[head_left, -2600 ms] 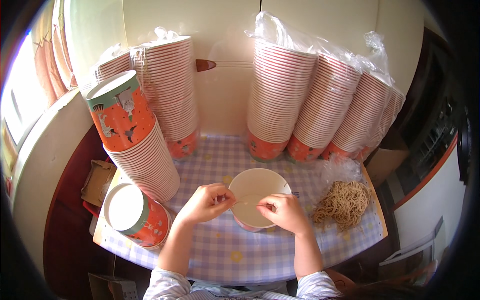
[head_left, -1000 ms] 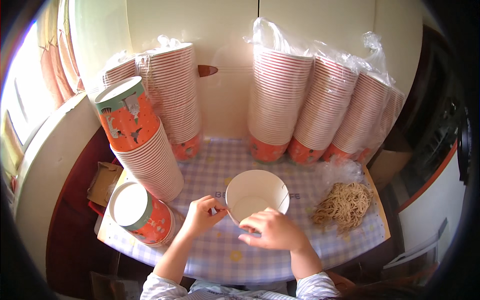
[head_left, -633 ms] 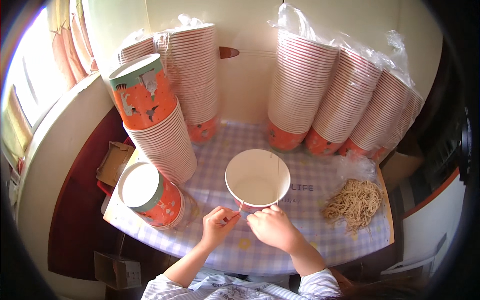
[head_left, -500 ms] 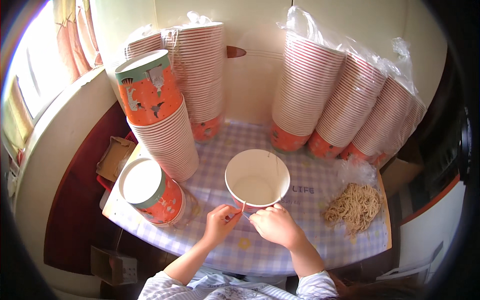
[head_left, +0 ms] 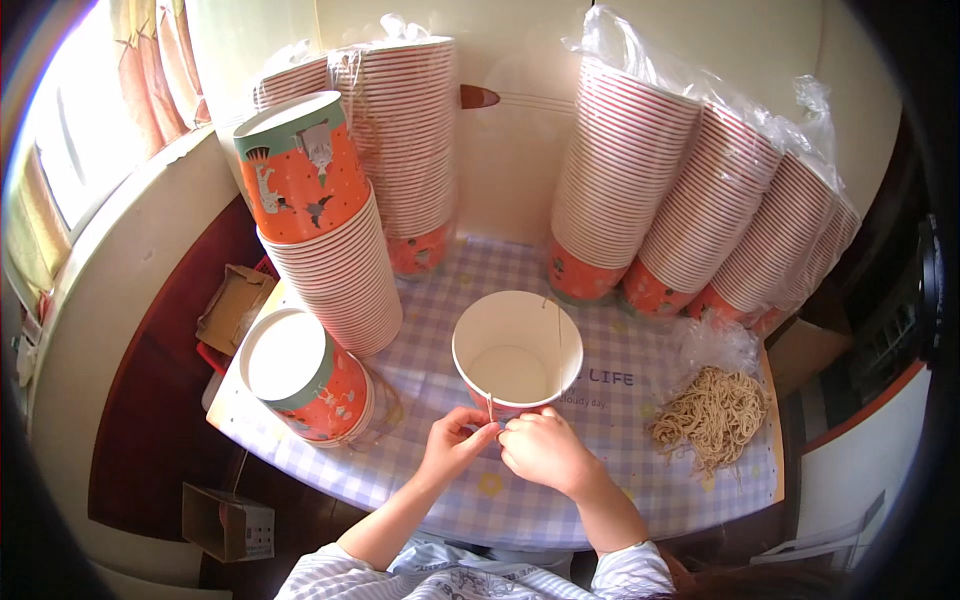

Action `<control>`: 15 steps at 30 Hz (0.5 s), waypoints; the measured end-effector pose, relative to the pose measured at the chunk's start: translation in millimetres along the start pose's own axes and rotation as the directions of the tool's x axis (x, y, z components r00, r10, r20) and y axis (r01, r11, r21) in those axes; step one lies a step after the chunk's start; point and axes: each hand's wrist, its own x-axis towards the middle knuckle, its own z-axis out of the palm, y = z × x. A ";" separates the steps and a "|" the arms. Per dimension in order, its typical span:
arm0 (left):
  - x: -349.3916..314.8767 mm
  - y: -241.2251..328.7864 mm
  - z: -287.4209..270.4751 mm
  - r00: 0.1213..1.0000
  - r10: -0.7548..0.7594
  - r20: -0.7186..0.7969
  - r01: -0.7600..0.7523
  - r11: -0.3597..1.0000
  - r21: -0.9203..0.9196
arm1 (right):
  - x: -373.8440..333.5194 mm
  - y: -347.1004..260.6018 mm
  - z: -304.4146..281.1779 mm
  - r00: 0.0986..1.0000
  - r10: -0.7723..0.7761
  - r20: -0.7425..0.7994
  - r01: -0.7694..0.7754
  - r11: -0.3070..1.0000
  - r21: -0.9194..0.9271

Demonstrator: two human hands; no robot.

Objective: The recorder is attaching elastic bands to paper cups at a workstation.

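Note:
A white-lined paper bucket [head_left: 490, 340] stands upright in front of me, its mouth facing up. Thin tan cord [head_left: 491, 404] passes over its near rim, and another length hangs from the far rim down inside the right wall. My left hand [head_left: 458, 442] and my right hand [head_left: 546, 450] meet just below the near rim. Both have their fingers pinched together on the cord's end, which the fingertips mostly hide. To the right lies a tangled heap of cut tan cord [head_left: 712, 418].
Plastic-wrapped stacks of nested buckets [head_left: 625, 180] stand back right, with another wrapped stack [head_left: 408, 140] back left. Nearer on the left are an unwrapped stack [head_left: 335, 275] and upturned orange-and-green buckets [head_left: 325, 390]. A checked cloth [head_left: 400, 490] covers the table. Cardboard boxes [head_left: 230, 525] sit below.
My left hand has moved right, closing the gap to my right hand at the near rim. The whole view has shifted slightly; the bucket stays in place.

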 end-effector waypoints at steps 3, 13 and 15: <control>1.5 -7.4 1.3 1.000 0.000 -0.015 0.000 1.000 -0.030 | 0.1 1.1 2.7 0.999 -0.002 -0.034 0.003 1.000 0.017; 9.9 8.8 0.9 0.968 -0.244 -0.056 0.224 0.944 -0.244 | 5.5 -1.4 -2.0 0.999 -0.001 0.037 0.001 1.000 -0.011; 14.6 10.5 0.3 0.968 -0.235 -0.091 0.204 0.943 -0.264 | 6.5 -0.5 3.4 0.993 0.025 0.114 -0.019 0.998 -0.061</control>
